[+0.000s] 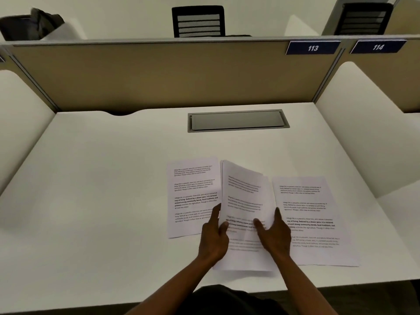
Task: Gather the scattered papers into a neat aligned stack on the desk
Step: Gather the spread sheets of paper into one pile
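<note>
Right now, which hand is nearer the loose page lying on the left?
Left. The left hand overlaps that loose page's lower corner; the right hand is beyond the middle bundle.

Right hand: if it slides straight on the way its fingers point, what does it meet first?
The right hand points away and slightly left, over the middle bundle of papers. It would probably run up that bundle to its lifted far edge, then bare desk. Depth is unclear.

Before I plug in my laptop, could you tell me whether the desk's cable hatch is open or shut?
Shut: the cable hatch has its grey lid lying flat inside the frame, with no cables showing.
</note>
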Available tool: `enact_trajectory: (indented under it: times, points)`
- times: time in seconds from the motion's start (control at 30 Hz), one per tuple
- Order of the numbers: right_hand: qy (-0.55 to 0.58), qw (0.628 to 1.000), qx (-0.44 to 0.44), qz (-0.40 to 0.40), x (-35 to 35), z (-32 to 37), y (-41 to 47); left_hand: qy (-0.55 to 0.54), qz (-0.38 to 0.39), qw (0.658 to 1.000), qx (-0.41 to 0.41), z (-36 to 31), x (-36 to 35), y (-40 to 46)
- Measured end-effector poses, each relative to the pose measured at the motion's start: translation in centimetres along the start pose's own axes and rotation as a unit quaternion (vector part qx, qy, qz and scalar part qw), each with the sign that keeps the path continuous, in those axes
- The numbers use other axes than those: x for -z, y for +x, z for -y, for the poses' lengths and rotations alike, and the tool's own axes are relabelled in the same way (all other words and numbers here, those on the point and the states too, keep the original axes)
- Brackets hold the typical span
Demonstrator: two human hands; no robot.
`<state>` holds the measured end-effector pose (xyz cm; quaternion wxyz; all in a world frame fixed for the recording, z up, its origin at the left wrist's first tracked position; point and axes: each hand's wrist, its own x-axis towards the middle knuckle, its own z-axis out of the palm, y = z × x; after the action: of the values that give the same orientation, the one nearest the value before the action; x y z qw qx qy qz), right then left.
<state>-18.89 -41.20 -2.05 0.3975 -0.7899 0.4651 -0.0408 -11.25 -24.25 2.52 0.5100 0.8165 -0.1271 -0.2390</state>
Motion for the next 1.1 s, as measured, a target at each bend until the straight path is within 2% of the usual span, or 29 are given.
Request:
enact_trajectory:
  times: [0.1, 0.2, 0.27, 0.33, 0.5, 0.67, 0.73, 0.8, 0.87, 0.9, 1.0, 1.1]
  points:
    - [0.155, 0.986, -0.028, 0.053, 1.7, 0.5, 1.1, -0.111, 0.023, 0.994, 0.003, -0.3, 1.7, -0.5]
    - [0.315, 0.926, -0.062, 0.197, 3.3, 1.3, 1.9, -0.205, 0.025, 0.978, 0.042, -0.1, 3.2, -0.4]
    - [0.365, 0.885, -0.069, 0.28, 3.9, 1.8, 2.1, -0.249, 0.017, 0.966, 0.067, 0.1, 4.3, 0.0]
    - [0.381, 0.871, -0.068, 0.304, 3.8, 2.4, 2.3, -0.262, 0.009, 0.962, 0.08, 0.4, 5.5, 0.7]
    - [0.315, 0.917, -0.005, 0.245, 2.2, 5.1, 2.4, -0.19, -0.016, 0.976, 0.105, 1.5, 8.0, 2.1]
    - [0.313, 0.919, 0.056, 0.231, 0.9, 9.5, 2.8, -0.145, -0.093, 0.981, 0.086, 1.9, 11.6, 4.1]
    - [0.279, 0.935, 0.052, 0.213, -0.7, 10.6, 3.6, -0.077, -0.128, 0.983, 0.108, 2.8, 12.5, 4.9]
    - [0.202, 0.959, 0.057, 0.192, -2.5, 11.2, 4.3, 0.158, -0.113, 0.972, 0.132, 4.2, 13.1, 5.8]
    - [0.083, 0.982, 0.091, 0.14, -3.9, 11.5, 4.5, 0.352, -0.079, 0.925, 0.118, 5.7, 13.3, 6.4]
    - [0.039, 0.987, 0.103, 0.114, -4.5, 11.5, 4.4, 0.392, -0.056, 0.911, 0.114, 6.4, 13.3, 6.7]
    - [-0.014, 0.995, 0.087, 0.055, -5.8, 11.8, 3.7, 0.401, 0.018, 0.907, 0.129, 7.4, 12.7, 7.3]
    - [-0.029, 0.997, 0.071, 0.027, -6.9, 12.1, 3.4, 0.399, 0.037, 0.909, 0.116, 8.0, 11.7, 7.0]
